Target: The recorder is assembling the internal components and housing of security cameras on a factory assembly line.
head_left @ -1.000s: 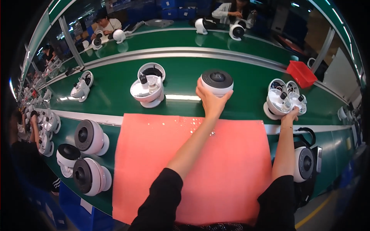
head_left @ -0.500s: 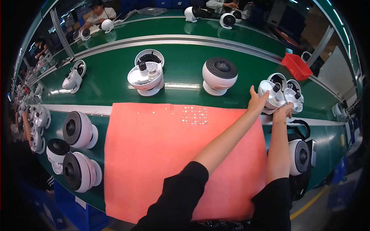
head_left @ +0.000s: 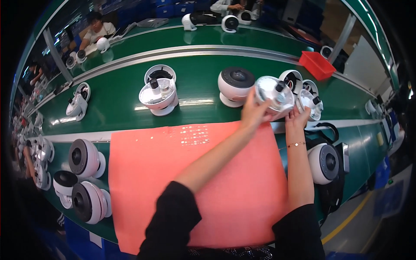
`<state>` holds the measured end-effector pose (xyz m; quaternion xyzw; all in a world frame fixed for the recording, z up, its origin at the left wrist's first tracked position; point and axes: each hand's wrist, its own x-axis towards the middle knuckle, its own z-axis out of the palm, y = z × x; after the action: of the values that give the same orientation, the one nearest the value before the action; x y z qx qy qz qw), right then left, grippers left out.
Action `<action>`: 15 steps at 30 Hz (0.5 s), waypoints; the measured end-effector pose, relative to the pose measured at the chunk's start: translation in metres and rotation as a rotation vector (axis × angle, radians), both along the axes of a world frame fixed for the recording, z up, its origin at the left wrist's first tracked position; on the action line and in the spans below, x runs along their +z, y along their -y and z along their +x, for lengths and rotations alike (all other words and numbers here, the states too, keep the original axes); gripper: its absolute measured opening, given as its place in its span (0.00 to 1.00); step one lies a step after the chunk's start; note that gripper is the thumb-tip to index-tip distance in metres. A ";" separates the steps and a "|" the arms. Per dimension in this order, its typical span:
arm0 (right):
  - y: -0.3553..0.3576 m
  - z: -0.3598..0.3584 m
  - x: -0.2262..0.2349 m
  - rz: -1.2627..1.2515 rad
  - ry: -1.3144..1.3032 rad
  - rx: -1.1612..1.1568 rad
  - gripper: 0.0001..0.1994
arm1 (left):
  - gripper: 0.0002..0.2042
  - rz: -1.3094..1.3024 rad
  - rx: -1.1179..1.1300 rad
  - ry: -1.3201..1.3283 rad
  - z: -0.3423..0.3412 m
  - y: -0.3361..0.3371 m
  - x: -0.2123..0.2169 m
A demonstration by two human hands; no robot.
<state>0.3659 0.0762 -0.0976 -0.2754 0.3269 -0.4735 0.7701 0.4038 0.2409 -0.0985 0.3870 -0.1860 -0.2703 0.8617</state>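
My left hand (head_left: 253, 113) grips the near left side of an open white fan housing (head_left: 284, 100), tilted so that its inside shows a dark cylindrical motor part. The fingers of my right hand (head_left: 297, 118) press against the same housing's lower right side, partly hidden by it. Directly right of it, close to my right fingers, stands a second open white housing (head_left: 307, 100) with a similar dark part inside. A closed white fan (head_left: 236, 89) with a dark round grille stands just left of the held housing. Below my forearms lies a pink mat (head_left: 203, 186).
Rows of small shiny screws (head_left: 194, 135) lie on the mat's far part. Another open housing (head_left: 158, 99) stands on the green bench. Several closed fans (head_left: 89, 203) sit at left, one fan (head_left: 323, 164) at right. A red bin (head_left: 316, 65) stands at the far right. People work across the bench.
Both hands have moved left with the open housing, away from the second one beside it and closer to the closed fan. The view has shifted slightly.
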 end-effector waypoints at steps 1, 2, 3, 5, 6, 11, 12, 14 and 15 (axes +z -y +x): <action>-0.007 -0.004 -0.003 -0.009 0.026 0.106 0.21 | 0.32 0.006 0.033 0.041 0.003 -0.025 0.002; -0.011 -0.010 -0.005 -0.012 0.085 0.176 0.20 | 0.31 0.045 0.034 0.063 -0.001 -0.052 0.015; -0.031 -0.014 -0.001 -0.027 0.087 0.164 0.19 | 0.31 0.066 0.028 0.044 -0.001 -0.079 0.018; -0.049 -0.026 -0.001 -0.031 0.099 0.193 0.21 | 0.30 0.118 0.027 0.030 -0.002 -0.121 0.027; -0.056 -0.034 -0.003 -0.044 0.113 0.232 0.21 | 0.29 0.156 0.032 0.030 -0.007 -0.141 0.031; -0.099 -0.062 0.010 -0.087 0.165 0.294 0.21 | 0.22 0.177 0.228 -0.040 -0.017 -0.229 0.034; -0.100 -0.070 0.007 -0.100 0.157 0.308 0.20 | 0.20 0.184 0.249 -0.061 -0.019 -0.245 0.028; -0.098 -0.082 0.006 -0.106 0.177 0.334 0.22 | 0.19 0.091 0.198 -0.094 -0.023 -0.287 0.014; -0.105 -0.081 0.004 -0.053 0.173 0.300 0.23 | 0.19 0.111 0.264 -0.099 -0.036 -0.304 0.016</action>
<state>0.2849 0.1809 -0.0939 -0.2994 0.2020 -0.3835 0.8500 0.3680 0.5451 -0.0821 0.4412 -0.0755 -0.1833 0.8752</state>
